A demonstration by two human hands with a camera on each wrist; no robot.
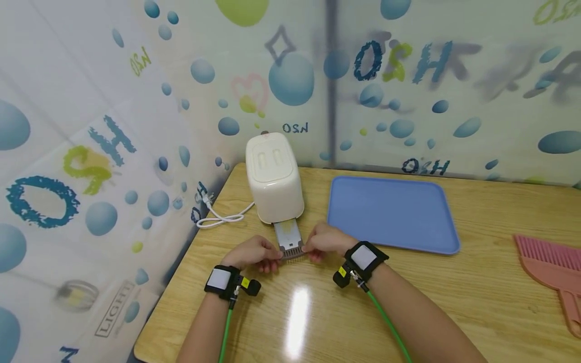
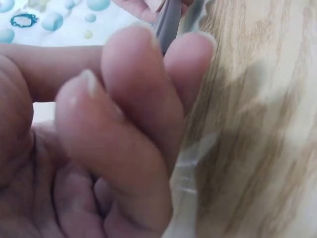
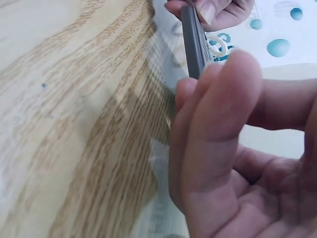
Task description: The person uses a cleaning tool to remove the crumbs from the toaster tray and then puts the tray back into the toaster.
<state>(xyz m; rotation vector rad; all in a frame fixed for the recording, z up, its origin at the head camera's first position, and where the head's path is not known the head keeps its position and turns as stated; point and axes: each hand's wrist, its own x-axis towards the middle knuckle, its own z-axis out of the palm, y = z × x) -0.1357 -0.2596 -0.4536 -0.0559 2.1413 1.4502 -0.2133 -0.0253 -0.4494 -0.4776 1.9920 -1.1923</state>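
A cream toaster [image 1: 275, 176] stands at the back left of the wooden table, its top covered by a lid. From its front end a metal crumb tray [image 1: 288, 235] with a grey slotted handle sticks partway out, low over the table. The left hand [image 1: 255, 253] pinches the handle's left end between thumb and fingers. At the right end, the right hand [image 1: 328, 241] pinches the same handle. In the right wrist view the grey handle [image 3: 194, 42] runs between both hands. The left wrist view shows curled fingers in front, with a bit of the handle [image 2: 169, 22] behind.
A white cord with a plug [image 1: 220, 218] lies left of the toaster. To the right sits a blue tray [image 1: 390, 214], and a pink brush and dustpan [image 1: 549, 267] lie at the far right. Patterned sheets [image 1: 290, 80] border the table's back and left.
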